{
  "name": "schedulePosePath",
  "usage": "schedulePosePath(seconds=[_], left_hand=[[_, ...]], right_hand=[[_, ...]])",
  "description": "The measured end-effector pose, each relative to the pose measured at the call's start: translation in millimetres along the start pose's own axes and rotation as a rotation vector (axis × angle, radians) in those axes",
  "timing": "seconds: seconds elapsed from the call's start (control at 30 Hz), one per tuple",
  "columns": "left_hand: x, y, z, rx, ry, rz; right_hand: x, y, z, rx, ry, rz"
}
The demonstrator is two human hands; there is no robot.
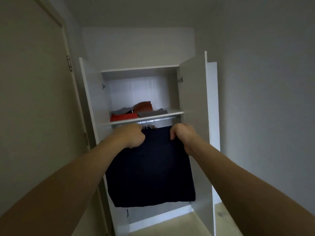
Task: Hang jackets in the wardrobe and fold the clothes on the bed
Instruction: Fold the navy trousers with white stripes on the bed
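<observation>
Both hands gripped the top edge of a dark navy garment [150, 167] in front of the open wardrobe [192, 103]; the left hand [131, 136] and right hand [183, 136] had fingers clenched on cloth; it hung just below the rail [158, 120]; folded clothes [134, 112] lay on the shelf above; both doors stood wide

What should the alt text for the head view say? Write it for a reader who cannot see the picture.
Both hands, left and right, grip the top edge of a dark navy garment held up just below the rail of an open white wardrobe. On the shelf above the rail lie folded red, orange and grey clothes.
</observation>
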State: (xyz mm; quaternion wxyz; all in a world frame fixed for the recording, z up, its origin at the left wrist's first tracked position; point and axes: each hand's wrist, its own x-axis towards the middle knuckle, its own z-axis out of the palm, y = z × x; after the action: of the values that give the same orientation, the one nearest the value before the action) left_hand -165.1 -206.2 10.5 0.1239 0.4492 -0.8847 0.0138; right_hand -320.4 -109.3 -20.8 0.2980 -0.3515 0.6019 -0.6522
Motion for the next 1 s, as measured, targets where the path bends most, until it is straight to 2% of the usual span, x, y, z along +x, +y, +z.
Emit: schedulePosePath(seconds=[0.17,0.33,0.5,0.63,0.9,1.0], left_hand=[[141,-60,9,0.031,0.015,-0.097],[255,-119,29,0.01,0.105,-0.097],[391,-191,52,-0.158,0.129,-0.101],[500,-237,48,-0.218,0.146,-0.123],[706,-292,39,0.071,0.529,-0.157],[768,-315,31,0.151,0.587,-0.229]], right_hand=[[152,-3,56,0.039,-0.117,0.012],[278,12,109,0.062,-0.176,-0.035],[425,21,165,0.107,-0.19,-0.069],[538,18,200,0.134,-0.289,-0.092],[745,-1,275,0.194,-0.337,-0.284],[806,-8,310,0.217,-0.372,-0.346]])
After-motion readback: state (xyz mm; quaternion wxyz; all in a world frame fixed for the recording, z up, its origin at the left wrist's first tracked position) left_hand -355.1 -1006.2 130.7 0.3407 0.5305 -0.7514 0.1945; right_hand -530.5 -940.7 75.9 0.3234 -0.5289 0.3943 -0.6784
